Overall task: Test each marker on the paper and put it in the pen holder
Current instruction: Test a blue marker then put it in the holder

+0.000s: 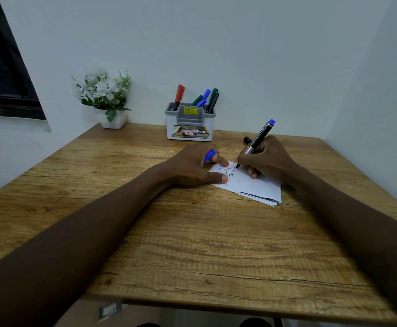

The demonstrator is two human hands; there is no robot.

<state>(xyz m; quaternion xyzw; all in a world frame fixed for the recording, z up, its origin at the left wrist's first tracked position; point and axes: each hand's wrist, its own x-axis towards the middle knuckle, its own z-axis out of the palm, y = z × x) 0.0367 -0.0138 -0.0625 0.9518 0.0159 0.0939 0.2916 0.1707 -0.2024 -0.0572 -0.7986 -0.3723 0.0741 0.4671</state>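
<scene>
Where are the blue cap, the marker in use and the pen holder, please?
Cap (210,155): head view, its exposed blue end.
Marker (260,136): head view, middle of its visible barrel.
Pen holder (171,125): head view, white front wall, left side.

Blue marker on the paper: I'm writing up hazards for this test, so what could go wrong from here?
1. The left hand presses the paper with fingertips right beside the tip of the blue marker, so a stray stroke from the right hand may ink them.
2. The blue cap is only tucked in the left hand's curled fingers; it might slip out, or the marker might go into the pen holder uncapped.
</scene>
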